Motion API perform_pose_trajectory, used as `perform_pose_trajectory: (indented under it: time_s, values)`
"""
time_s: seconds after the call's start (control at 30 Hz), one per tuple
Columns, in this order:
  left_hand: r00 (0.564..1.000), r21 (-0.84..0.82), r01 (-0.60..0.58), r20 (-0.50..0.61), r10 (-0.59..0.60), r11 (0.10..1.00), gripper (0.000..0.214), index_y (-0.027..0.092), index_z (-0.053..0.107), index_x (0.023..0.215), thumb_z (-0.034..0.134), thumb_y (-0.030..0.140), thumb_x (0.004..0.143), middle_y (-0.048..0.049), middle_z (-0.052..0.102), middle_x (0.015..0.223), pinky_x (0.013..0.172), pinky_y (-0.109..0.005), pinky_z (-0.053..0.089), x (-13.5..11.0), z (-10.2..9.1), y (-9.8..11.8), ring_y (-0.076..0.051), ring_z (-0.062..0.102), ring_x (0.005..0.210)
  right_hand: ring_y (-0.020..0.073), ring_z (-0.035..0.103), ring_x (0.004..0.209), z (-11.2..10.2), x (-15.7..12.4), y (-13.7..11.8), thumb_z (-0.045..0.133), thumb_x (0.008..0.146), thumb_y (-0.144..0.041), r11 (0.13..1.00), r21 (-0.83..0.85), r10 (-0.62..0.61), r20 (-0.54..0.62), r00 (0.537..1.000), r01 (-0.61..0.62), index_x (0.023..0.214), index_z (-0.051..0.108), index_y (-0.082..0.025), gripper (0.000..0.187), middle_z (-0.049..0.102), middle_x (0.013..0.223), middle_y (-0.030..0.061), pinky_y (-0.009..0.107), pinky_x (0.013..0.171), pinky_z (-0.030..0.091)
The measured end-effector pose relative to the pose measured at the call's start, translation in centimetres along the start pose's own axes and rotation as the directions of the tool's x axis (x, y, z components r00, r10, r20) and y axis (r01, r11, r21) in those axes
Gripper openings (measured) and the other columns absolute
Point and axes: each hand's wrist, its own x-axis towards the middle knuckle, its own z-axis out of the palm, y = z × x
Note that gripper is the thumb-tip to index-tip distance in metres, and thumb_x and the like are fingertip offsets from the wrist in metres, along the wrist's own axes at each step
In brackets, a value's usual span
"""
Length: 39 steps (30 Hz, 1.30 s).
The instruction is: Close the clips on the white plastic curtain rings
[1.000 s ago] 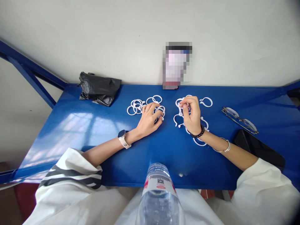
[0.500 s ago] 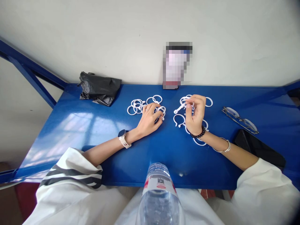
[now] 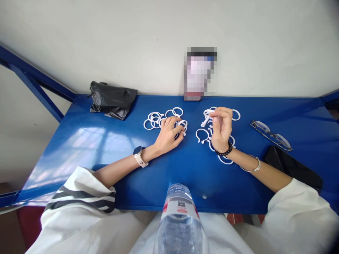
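My right hand point(image 3: 221, 128) is raised above a loose group of white plastic rings, thumb and forefinger closed on one white plastic curtain ring point(image 3: 204, 123). A small knobbed end of it points down and left; the fingers hide the rest. Below it, an open curtain ring point(image 3: 197, 138) shows a gap between its ends, and other rings lie partly under the wrist. My left hand point(image 3: 168, 135) rests over another cluster of curtain rings point(image 3: 148, 124), its fingers loosely bent and apart. One ring point(image 3: 186, 125) shows beside its fingertips.
The blue table point(image 3: 185, 169) meets a pale wall. A crumpled black plastic bag point(image 3: 113, 100) lies at the back left, and a blurred upright phone-like object point(image 3: 197, 76) leans on the wall. Glasses point(image 3: 271, 135) and a dark phone point(image 3: 293, 167) lie right. A clear bottle point(image 3: 181, 225) stands close to me.
The ring in my right hand has turned, its knobbed end swinging slightly to the right and more downward. My left hand has stayed where it was.
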Motion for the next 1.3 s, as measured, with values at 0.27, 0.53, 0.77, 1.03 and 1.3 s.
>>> perform_pose_trajectory:
  time_s: [0.27,0.53,0.77,1.03,1.3]
  values:
    - [1.0,-0.004,-0.011,0.008,0.011,1.0,0.019,0.017,0.064,0.087,0.046,0.019,0.093,-0.0135,0.058,0.121,0.093,-0.046,0.038,0.0,-0.1,0.0,-0.029,0.051,0.117,0.0206,0.06,0.089,0.1,0.2,0.0,0.044,0.102,-0.031,0.998,0.05,-0.025,0.045,0.999,0.023,0.095,0.06,-0.024,0.018,0.059,0.088,0.0045,0.039,0.079,0.052]
    - [1.0,-0.003,-0.007,-0.003,0.007,1.0,0.019,0.018,0.064,0.087,0.046,0.019,0.093,-0.0131,0.059,0.121,0.093,-0.046,0.039,0.0,0.0,0.0,-0.029,0.051,0.117,0.0192,0.06,0.086,0.2,0.3,0.4,0.045,0.101,-0.032,0.997,0.068,0.022,0.064,0.998,-0.027,0.095,0.058,-0.024,0.017,0.059,0.089,0.0041,0.038,0.079,0.052]
    - [1.0,-0.027,0.008,-0.014,-0.009,1.0,0.017,0.019,0.063,0.099,0.048,0.016,0.09,-0.0132,0.058,0.123,0.097,-0.047,0.039,0.0,0.0,0.0,-0.029,0.05,0.119,0.0142,0.065,0.075,0.3,-0.4,0.5,0.039,0.103,-0.031,0.984,0.154,0.065,0.157,0.985,-0.089,0.103,0.053,-0.024,0.015,0.056,0.093,0.0025,0.034,0.07,0.056]
    - [0.997,-0.076,-0.039,-0.069,0.034,0.996,0.031,0.021,0.058,0.125,0.051,0.026,0.095,-0.0128,0.06,0.125,0.103,-0.047,0.039,0.1,-0.2,0.2,-0.028,0.051,0.122,0.0152,0.067,0.078,0.1,-0.1,-0.8,0.041,0.101,-0.017,0.949,0.294,-0.212,0.323,0.922,0.115,0.113,0.051,-0.028,0.019,0.063,0.089,0.0013,0.032,0.068,0.057]
    - [0.979,-0.119,-0.201,-0.009,0.202,0.972,0.022,0.021,0.066,0.106,0.047,0.023,0.095,-0.013,0.061,0.127,0.105,-0.05,0.039,-0.2,-0.5,0.2,-0.027,0.05,0.124,0.0162,0.069,0.085,-0.2,-0.4,-1.1,0.044,0.098,-0.013,0.938,0.235,-0.33,0.388,0.86,0.254,0.113,0.054,-0.028,0.023,0.07,0.09,0.0024,0.03,0.071,0.057]
